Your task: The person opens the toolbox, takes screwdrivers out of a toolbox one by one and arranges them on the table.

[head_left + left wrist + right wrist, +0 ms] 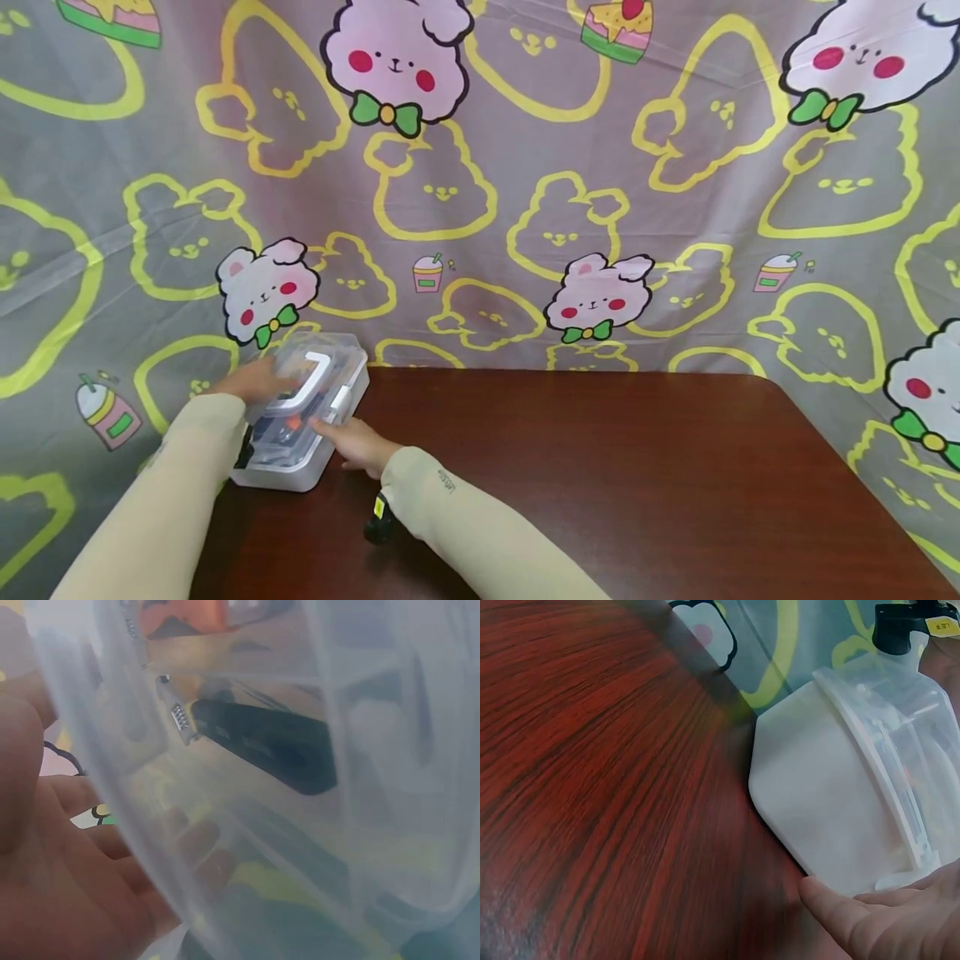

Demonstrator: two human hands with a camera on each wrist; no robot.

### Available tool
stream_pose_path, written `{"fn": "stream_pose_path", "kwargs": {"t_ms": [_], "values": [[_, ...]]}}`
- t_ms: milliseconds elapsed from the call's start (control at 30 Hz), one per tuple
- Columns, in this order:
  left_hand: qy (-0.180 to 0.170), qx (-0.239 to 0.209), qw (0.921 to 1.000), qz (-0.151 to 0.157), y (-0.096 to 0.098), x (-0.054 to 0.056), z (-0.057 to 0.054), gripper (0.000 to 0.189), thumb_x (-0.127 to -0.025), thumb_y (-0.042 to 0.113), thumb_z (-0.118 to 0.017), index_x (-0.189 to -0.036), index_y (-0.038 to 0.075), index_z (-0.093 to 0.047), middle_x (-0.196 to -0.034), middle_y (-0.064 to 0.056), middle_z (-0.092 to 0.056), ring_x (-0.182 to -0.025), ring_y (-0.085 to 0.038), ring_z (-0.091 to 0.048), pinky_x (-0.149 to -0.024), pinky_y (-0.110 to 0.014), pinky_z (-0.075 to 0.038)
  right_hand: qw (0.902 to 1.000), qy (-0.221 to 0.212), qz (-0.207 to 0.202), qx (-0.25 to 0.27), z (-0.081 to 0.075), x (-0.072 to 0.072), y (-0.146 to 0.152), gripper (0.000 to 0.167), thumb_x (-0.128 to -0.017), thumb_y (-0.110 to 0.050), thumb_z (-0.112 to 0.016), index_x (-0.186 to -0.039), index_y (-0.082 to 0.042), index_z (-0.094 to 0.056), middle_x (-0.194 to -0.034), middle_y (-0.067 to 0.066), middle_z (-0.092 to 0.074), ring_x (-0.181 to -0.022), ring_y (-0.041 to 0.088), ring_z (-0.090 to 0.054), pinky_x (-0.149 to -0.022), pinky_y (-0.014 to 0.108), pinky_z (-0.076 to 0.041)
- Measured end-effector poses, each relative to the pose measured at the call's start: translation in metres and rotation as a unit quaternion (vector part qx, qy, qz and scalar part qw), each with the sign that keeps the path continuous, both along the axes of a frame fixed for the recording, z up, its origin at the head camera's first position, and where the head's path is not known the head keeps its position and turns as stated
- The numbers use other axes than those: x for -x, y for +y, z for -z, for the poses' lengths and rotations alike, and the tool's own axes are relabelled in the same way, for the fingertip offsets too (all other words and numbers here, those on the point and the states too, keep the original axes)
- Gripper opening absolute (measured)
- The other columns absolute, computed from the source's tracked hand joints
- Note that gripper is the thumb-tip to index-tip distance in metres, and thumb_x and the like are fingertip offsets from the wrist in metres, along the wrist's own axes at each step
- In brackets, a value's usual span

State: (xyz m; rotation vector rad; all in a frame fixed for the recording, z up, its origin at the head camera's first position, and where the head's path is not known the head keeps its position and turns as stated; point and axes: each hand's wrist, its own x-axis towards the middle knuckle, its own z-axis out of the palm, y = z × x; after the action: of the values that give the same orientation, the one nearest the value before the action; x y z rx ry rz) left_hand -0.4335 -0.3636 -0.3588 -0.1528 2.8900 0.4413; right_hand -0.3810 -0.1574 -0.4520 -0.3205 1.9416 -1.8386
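A storage box with a clear lid (pixel 335 353) and a white base (pixel 420 645) (pixel 817 787) stands at the table's left end. Through the plastic in the left wrist view show a dark-handled tool (pixel 262 742) with a metal tip and an orange item (pixel 184 616). My left hand (pixel 258 379) is at the box's left side, its loosely bent fingers partly seen through the clear plastic. At the right side, near the front, is my right hand (pixel 358 443), thumb at the lid's edge and the other fingers low beside the base.
The dark red-brown wooden table (pixel 600 467) stretches away to the right of the box. Behind it hangs a grey curtain (pixel 510 150) with cartoon rabbits, close to the box's far and left sides. A black wrist camera (pixel 380 521) sits below the right sleeve.
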Motion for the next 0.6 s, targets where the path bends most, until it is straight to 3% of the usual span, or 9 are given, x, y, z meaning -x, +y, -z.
{"fn": "stream_pose_path", "kwargs": {"t_ms": [200,333,467,600], "values": [[0.015,-0.012,0.9998,0.009,0.0024,-0.0030,0.0025,0.107,-0.087,0.058,-0.063,-0.142,-0.020,-0.017,-0.136,-0.045,-0.030,-0.121,-0.059,-0.036,-0.098,-0.067,-0.032,0.9999,-0.009,0.003,0.006,0.0010,-0.0011,-0.0064,0.063,-0.094,-0.049,-0.060,-0.133,0.001,-0.051,-0.132,0.008,-0.054,-0.117,0.023,-0.053,-0.087,0.054,-0.050],[0.031,-0.034,0.9988,0.017,0.0023,-0.0071,0.0036,0.105,-0.084,0.056,-0.069,-0.143,-0.017,-0.022,-0.132,-0.043,-0.036,-0.117,-0.057,-0.041,-0.096,-0.067,-0.034,0.9994,-0.021,0.003,0.026,-0.0019,-0.0007,-0.0086,0.057,-0.094,-0.045,-0.062,-0.123,0.003,-0.056,-0.119,0.009,-0.058,-0.104,0.024,-0.058,-0.087,0.052,-0.050],[0.035,-0.043,0.9983,0.015,0.0023,-0.0064,0.0028,0.102,-0.082,0.057,-0.071,-0.137,-0.019,-0.031,-0.125,-0.041,-0.044,-0.108,-0.051,-0.049,-0.093,-0.064,-0.039,0.9992,-0.022,0.007,0.033,-0.0057,0.0022,-0.0057,0.045,-0.094,-0.041,-0.064,-0.117,-0.003,-0.060,-0.108,0.002,-0.060,-0.094,0.019,-0.061,-0.086,0.050,-0.051],[0.025,-0.032,0.9991,0.009,0.0003,-0.0054,0.0012,0.098,-0.081,0.058,-0.070,-0.124,-0.025,-0.040,-0.117,-0.041,-0.049,-0.099,-0.045,-0.054,-0.086,-0.059,-0.046,0.9994,-0.016,0.003,0.030,-0.0073,0.0018,-0.0022,0.039,-0.094,-0.040,-0.065,-0.116,-0.008,-0.062,-0.109,-0.004,-0.061,-0.094,0.017,-0.063,-0.085,0.049,-0.051]]}}
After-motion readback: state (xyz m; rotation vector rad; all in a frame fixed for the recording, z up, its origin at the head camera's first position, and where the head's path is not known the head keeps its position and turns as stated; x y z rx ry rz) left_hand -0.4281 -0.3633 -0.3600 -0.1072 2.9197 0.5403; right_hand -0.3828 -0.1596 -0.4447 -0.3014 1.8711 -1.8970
